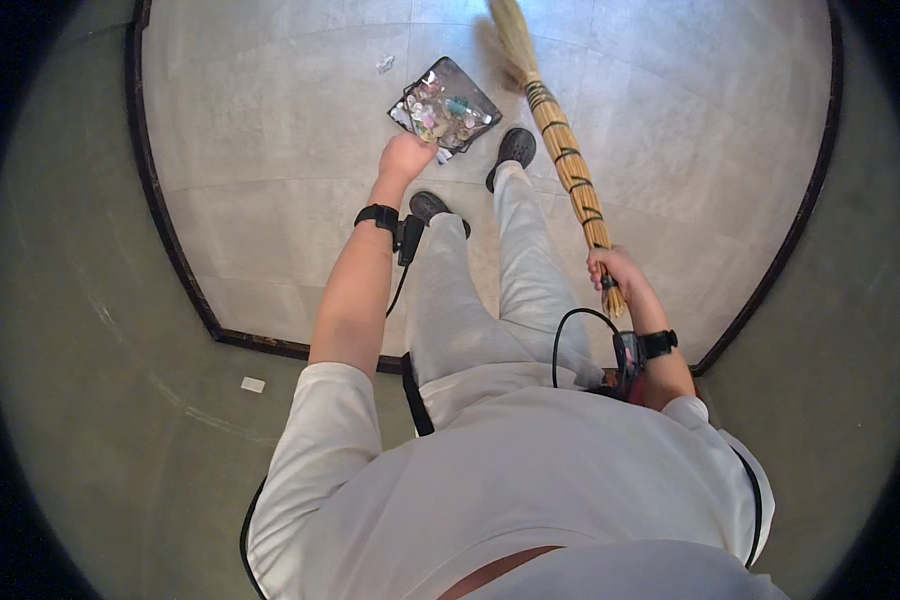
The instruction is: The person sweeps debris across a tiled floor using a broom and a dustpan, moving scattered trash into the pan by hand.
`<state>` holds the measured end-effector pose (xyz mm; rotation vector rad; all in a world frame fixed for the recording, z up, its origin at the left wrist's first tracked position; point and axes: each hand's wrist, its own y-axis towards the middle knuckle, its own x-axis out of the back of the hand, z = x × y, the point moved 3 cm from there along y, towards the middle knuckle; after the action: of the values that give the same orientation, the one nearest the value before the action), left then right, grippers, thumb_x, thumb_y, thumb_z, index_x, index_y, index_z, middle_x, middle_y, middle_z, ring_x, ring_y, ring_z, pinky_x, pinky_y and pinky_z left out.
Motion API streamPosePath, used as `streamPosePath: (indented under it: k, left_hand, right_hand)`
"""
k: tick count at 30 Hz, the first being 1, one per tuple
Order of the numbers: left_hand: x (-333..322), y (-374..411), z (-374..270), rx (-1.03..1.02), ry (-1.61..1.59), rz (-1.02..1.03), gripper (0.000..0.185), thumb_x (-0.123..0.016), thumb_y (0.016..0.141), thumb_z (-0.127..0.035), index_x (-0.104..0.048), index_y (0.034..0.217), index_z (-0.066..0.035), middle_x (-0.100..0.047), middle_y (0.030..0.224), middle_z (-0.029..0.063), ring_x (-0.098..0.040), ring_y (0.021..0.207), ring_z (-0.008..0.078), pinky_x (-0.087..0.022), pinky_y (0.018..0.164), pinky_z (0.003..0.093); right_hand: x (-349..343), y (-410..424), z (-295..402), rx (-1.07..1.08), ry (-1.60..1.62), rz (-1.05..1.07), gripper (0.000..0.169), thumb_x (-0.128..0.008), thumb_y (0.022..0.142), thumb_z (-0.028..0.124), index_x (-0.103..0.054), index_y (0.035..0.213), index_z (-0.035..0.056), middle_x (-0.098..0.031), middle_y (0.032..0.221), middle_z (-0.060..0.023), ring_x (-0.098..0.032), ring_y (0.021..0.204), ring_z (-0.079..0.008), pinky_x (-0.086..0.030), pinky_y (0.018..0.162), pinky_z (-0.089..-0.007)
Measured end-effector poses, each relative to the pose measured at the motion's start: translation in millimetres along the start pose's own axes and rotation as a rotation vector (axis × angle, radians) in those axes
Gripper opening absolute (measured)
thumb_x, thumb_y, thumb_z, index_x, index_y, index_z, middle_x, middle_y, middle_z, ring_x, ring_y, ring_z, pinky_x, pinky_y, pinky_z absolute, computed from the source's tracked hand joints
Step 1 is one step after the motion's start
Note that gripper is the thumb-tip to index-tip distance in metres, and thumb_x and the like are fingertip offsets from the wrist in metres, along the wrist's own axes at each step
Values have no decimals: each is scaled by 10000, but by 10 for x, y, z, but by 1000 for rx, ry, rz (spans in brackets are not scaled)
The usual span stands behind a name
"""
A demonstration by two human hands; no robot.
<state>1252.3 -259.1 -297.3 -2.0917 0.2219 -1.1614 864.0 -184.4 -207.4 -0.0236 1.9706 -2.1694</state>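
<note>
In the head view, my left hand (406, 160) is closed at the near side of a dark dustpan (471, 77), apparently on its handle, which the hand hides. Inside the pan lie a clear plastic bottle (465, 109) with a teal label and many mixed scraps (422, 112). My right hand (616, 268) grips the handle end of a straw broom (566, 154) bound with dark ties. The broom slants up and away, and its bristles (511, 34) run past the top edge of the view, to the right of the pan.
A crumpled clear scrap (385, 64) lies on the pale tiled floor (285, 135), left of the pan. Dark edging (172, 247) borders this floor. On the greenish surface outside it is a small white rectangle (253, 385). My dark clogs (516, 148) stand near the pan.
</note>
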Motion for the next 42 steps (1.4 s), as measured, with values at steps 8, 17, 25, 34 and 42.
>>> streamPosePath:
  k: [8,17,25,34,42]
  left_hand:
    - [-285,-106,428,-74,6,-4,351,-552,656,-346,-644,738,-18,-596,794,217,-575,776,356,-464,704,418]
    - [175,116,233,-37,-45,-23,348,-557,655,-335,-646,778,-22,-598,847,217,-577,809,355,-464,725,409]
    - [-197,141,237,-40,-24,-9,380,-550,659,-363,-637,733,-1,-586,759,228,-572,743,374,-462,671,421]
    - [-183,8,-101,-59,-38,-38,313,-529,688,-318,-633,731,-27,-574,733,218,-564,704,375,-457,645,432]
    - [-186,86,-305,-70,-19,-64,323,-535,659,-291,-555,576,21,-506,598,233,-505,563,378,-420,559,436]
  right_hand:
    - [-396,887,-340,98,127,-96,117,-546,681,119,-490,610,44,-477,491,-51,-448,386,-148,-388,376,-260]
    - [12,246,155,25,412,89,95,-538,700,89,-444,694,84,-465,561,11,-423,424,-68,-369,376,-208]
    - [908,672,221,303,195,-305,102,-548,690,119,-497,641,46,-488,508,-41,-450,393,-138,-390,382,-262]
    - [1793,1572,1155,341,-18,-623,160,-568,671,151,-518,600,16,-516,523,-71,-495,440,-173,-405,429,-299]
    - [1360,2377,186,267,-413,-327,184,-603,649,166,-545,539,30,-544,513,-64,-517,429,-171,-408,398,-321]
